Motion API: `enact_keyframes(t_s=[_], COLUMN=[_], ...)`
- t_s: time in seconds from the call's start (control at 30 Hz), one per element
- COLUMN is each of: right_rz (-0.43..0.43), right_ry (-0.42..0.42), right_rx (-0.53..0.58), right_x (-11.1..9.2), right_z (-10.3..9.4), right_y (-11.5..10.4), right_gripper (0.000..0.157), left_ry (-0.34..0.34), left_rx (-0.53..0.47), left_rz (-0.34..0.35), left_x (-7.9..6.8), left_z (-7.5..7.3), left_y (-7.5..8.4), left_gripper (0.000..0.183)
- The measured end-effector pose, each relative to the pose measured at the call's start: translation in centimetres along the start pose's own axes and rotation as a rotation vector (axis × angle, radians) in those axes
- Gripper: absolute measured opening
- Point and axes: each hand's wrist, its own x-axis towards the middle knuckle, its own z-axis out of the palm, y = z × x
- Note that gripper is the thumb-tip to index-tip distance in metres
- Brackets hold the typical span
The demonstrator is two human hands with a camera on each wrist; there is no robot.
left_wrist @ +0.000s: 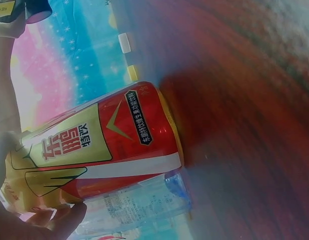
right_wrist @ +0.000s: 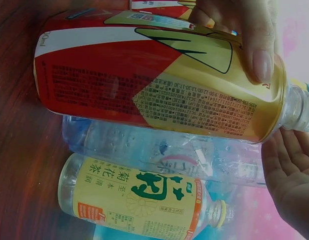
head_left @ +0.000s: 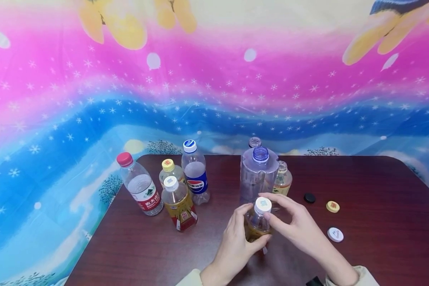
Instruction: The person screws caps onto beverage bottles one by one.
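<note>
In the head view, my left hand (head_left: 232, 240) grips a gold-and-red drink bottle (left_wrist: 94, 145) round its upper body, near the front of the table. My right hand (head_left: 302, 228) pinches the bottle's white cap (head_left: 263, 205) between thumb and fingers. The cap sits on the bottle's neck, and the bottle stands about upright. The right wrist view shows the left thumb (right_wrist: 263, 62) pressed on the label just below the shoulder. Directly behind stands a large clear bottle (head_left: 255, 178) without a cap. Beside that, a tea bottle (right_wrist: 144, 195) with a yellow label is also uncapped.
To the left stand capped bottles: a red-capped water bottle (head_left: 141, 186), a yellow-capped one (head_left: 169, 169), a Pepsi bottle (head_left: 194, 174) and a second gold-and-red bottle (head_left: 180, 206). Loose caps, black (head_left: 309, 198), yellow (head_left: 333, 206) and white (head_left: 335, 234), lie right on the dark table (head_left: 386, 222).
</note>
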Motion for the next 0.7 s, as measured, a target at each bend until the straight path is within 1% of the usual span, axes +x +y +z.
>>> enact_keyframes(t_s=[0.07,0.17,0.3,0.37,0.5,0.57,0.63,0.7], right_rz=[0.041,0.083,0.106,0.083,-0.045,-0.085,-0.077,-0.032], right_ry=[0.007,0.035,0.072,0.076,0.051,0.032,0.020,0.016], right_rx=[0.008,-0.010,-0.028,-0.029,-0.017,-0.016,-0.021,-0.025], right_x=[0.07,0.19,0.38,0.40,0.22,0.07,-0.01,-0.04], right_z=[-0.01,0.08,0.36,0.48,0.31,0.08,-0.16,-0.35], right_y=[-0.13,-0.30,-0.38,-0.33,-0.19,-0.11,-0.09,-0.12], right_gripper=[0.038,0.035,0.034,0.037,0.041,0.041,0.038,0.036], left_ry=[0.002,0.009,0.015,0.008,0.002,0.005,0.011,0.013], left_rx=[0.004,0.009,0.009,0.003,0.005,0.010,0.019,0.021], left_rz=[0.005,0.013,0.016,0.005,-0.001,0.004,0.013,0.014], left_x=[0.01,0.03,0.07,0.08,0.10,0.11,0.12,0.13], left_z=[0.01,0.03,0.10,0.10,0.07,0.04,0.01,-0.02], left_y=[-0.02,-0.07,-0.08,-0.04,0.00,0.00,-0.02,-0.01], left_gripper=[0.075,0.075,0.075,0.075,0.075,0.075,0.075,0.075])
